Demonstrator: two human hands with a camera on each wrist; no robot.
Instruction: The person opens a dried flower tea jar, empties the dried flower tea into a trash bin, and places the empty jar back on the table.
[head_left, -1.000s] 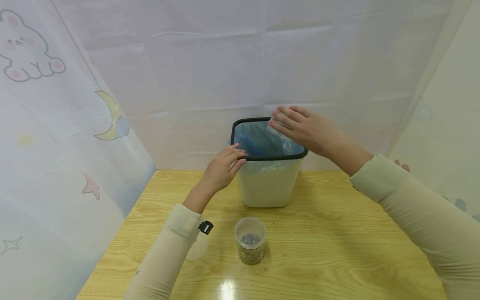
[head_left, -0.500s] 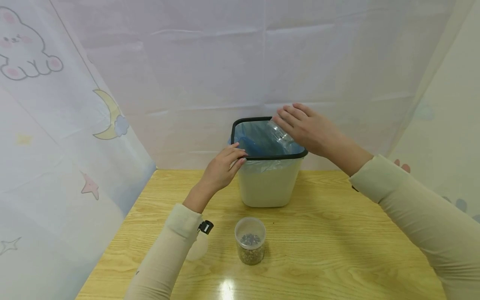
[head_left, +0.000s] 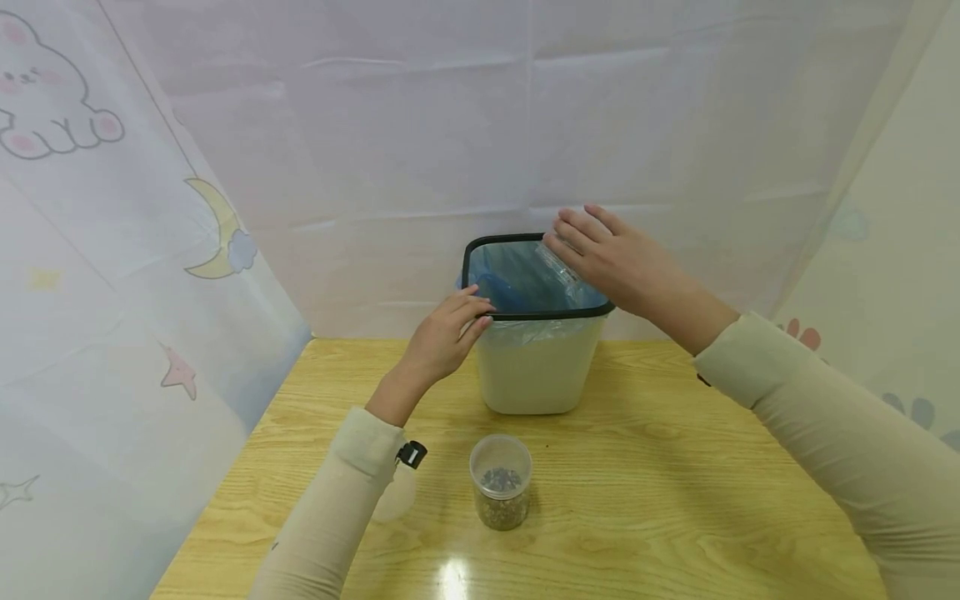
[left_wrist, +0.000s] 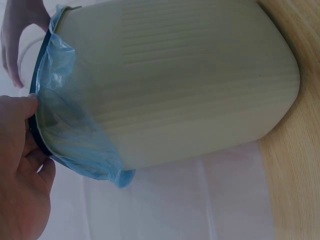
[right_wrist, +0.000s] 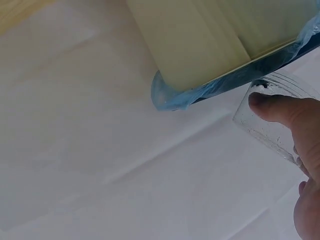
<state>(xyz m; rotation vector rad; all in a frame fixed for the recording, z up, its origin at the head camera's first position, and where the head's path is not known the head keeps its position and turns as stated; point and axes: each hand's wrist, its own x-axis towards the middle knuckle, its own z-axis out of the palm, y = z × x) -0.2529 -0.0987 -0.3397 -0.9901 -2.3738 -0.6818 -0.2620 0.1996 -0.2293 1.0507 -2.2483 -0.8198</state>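
Note:
A cream trash bin (head_left: 534, 371) with a black rim and blue liner bag (head_left: 517, 267) stands at the back of the table. My left hand (head_left: 442, 337) holds its near-left rim; in the left wrist view the thumb (left_wrist: 31, 105) lies on the outside and the fingers go behind the rim. Over the far-right rim my right hand (head_left: 618, 258) grips a clear plastic jar (right_wrist: 270, 127), tilted into the bin's mouth. Dark residue shows inside that jar near its mouth. A second clear jar (head_left: 501, 483), partly filled with dark, grainy bits, stands upright in front of the bin.
A pale round disc (head_left: 395, 497) lies on the wooden table (head_left: 637, 467), partly behind my left sleeve. Printed cloth (head_left: 420, 142) hangs close behind the bin and along both sides. A small dark speck lies right of the standing jar.
The tilted jar has turned slightly within my right hand over the bin, and the hand has shifted a little. My left hand, the bin and the standing jar stay in place.

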